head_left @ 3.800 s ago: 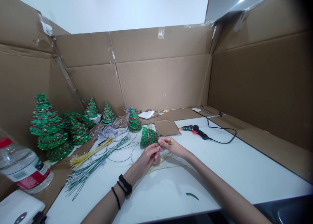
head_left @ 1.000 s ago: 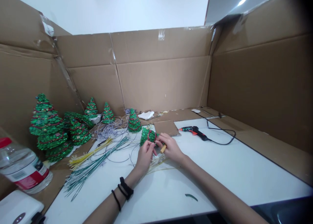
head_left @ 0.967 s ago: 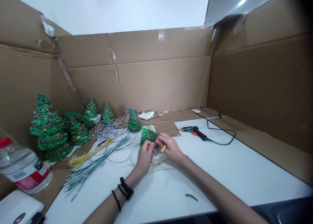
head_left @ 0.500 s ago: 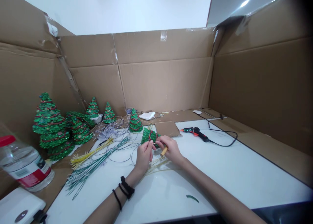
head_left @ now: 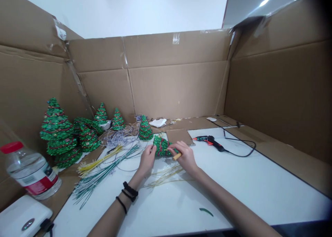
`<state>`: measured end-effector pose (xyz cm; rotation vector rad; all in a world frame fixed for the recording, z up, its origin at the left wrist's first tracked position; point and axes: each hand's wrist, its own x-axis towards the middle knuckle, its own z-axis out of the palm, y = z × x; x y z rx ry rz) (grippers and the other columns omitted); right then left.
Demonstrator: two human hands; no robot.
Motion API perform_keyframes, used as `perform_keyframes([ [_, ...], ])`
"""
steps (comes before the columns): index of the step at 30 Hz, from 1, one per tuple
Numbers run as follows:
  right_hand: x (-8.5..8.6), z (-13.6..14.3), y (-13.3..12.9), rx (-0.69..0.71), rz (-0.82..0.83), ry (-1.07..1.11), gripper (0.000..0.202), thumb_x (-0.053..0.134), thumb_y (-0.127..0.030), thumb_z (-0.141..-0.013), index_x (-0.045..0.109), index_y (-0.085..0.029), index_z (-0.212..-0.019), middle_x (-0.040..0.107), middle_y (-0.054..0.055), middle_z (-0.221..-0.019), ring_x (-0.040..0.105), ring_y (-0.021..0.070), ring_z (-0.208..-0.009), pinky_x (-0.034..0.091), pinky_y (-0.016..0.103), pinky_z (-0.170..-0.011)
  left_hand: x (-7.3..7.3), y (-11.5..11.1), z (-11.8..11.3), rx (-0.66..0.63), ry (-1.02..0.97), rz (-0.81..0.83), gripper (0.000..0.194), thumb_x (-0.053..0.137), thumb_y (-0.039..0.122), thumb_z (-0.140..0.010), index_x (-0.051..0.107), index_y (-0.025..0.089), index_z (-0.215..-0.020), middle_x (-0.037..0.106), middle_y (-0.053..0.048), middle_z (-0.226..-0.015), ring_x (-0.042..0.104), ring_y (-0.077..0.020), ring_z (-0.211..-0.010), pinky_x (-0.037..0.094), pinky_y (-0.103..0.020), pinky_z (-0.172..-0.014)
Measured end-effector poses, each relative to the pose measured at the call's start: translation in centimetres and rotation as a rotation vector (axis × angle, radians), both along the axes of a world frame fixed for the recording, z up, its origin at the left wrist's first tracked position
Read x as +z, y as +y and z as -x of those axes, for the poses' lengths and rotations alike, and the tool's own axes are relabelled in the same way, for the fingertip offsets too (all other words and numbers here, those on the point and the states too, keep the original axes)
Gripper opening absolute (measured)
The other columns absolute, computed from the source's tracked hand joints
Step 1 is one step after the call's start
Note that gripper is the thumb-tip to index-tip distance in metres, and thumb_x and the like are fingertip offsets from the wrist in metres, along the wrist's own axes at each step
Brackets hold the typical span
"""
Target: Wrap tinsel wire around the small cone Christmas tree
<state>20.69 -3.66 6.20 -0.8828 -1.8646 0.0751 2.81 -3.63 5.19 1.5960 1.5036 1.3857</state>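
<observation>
Tabletop [head_left: 166,209], white and broad, bears the small green tree [head_left: 159,146] lying on its side. Left hand [head_left: 147,159] holds its wide end; right hand [head_left: 187,157] grasps a wooden handle [head_left: 177,156] near its narrow end. Steady bracing and light touches seem best.

From the wearer's head, we look forward and down in one wide view: the white surface [head_left: 246,188] begins close below us at the bottom edge, and the cardboard back wall [head_left: 178,81], farther off, faces us across the upper middle.
</observation>
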Motion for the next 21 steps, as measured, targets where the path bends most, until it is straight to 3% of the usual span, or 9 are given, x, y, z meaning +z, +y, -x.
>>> perform_keyframes([
  [3,0.0,0.2,-0.1,-0.013,0.017,-0.004,0.021,0.051,-0.033,-0.089,0.062,-0.021,-0.076,0.06,0.003,-0.068,0.051,0.0179,-0.067,0.038,0.028,-0.059,-0.5,-0.2,-0.9,-0.11,-0.069,-0.001,0.024,0.049,0.036,-0.08,0.06,0.015,-0.079,0.06,-0.002,-0.076,0.051,-0.0153,-0.073,0.039,-0.024,-0.068],
  [7,0.3,0.1,0.0,-0.058,0.042,0.011,0.019,0.051,-0.029,-0.088,0.059,-0.021,-0.072,0.057,0.003,-0.066,0.05,0.018,-0.067,0.037,0.028,-0.059,0.1,-1.2,-2.2,-0.279,-0.23,0.065,0.028,0.055,0.033,-0.075,0.063,0.012,-0.091,0.062,-0.003,-0.078,0.051,-0.0144,-0.07,0.039,-0.023,-0.065],
  [13,1.0,-0.8,0.4,-0.015,0.036,-0.088,0.014,0.051,-0.022,-0.085,0.055,-0.02,-0.071,0.057,0.002,-0.069,0.05,0.0172,-0.069,0.037,0.027,-0.061,0.8,-1.7,-2.8,-0.356,-0.373,0.155,0.029,0.06,0.022,-0.066,0.063,0.011,-0.094,0.065,-0.004,-0.081,0.055,-0.015,-0.074,0.042,-0.024,-0.069],
  [21,1.3,-1.2,0.3,-0.011,-0.016,-0.238,0.013,0.05,-0.017,-0.082,0.052,-0.021,-0.07,0.056,0.002,-0.068,0.048,0.0169,-0.067,0.035,0.027,-0.058,0.3,-1.5,-2.7,-0.383,-0.333,0.144,0.029,0.057,0.016,-0.065,0.062,0.012,-0.093,0.065,-0.004,-0.085,0.054,-0.0133,-0.072,0.041,-0.022,-0.065],
])
